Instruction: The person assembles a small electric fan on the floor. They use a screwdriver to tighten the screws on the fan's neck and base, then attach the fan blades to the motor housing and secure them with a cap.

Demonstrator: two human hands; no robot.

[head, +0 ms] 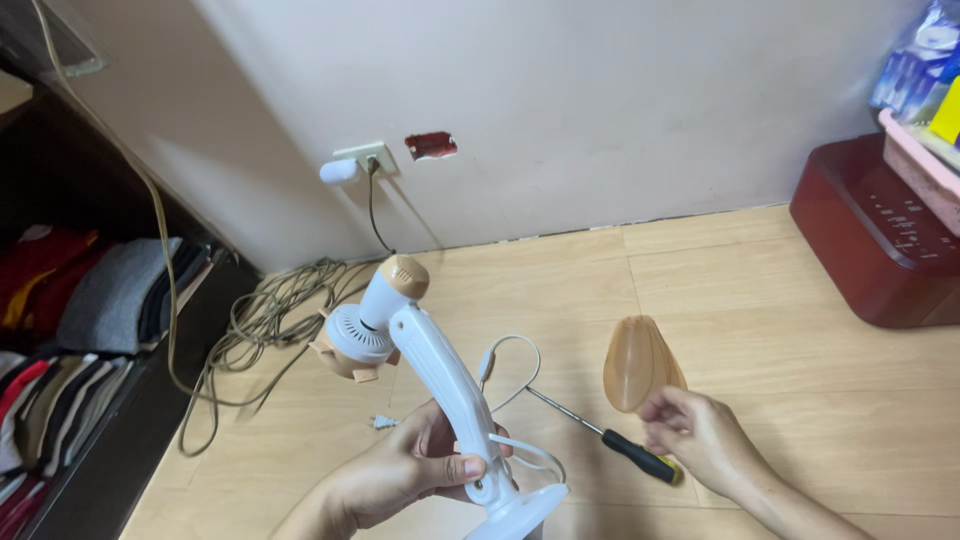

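Left hand (405,475): fingers (462,467) wrapped round the white stand arm of a small fan body (430,375), just above its round base.
Fan head: white motor housing with tan cap, tilted up and away from the fingers.
Right hand (700,432): fingers pinch a tan translucent fan blade (638,362) at its lower edge.
Screwdriver (610,440): black-and-yellow handle, on the floor (800,380) between both hands, just beside the right fingers.
White cord (510,365): loops from the stand, beside the left fingers.
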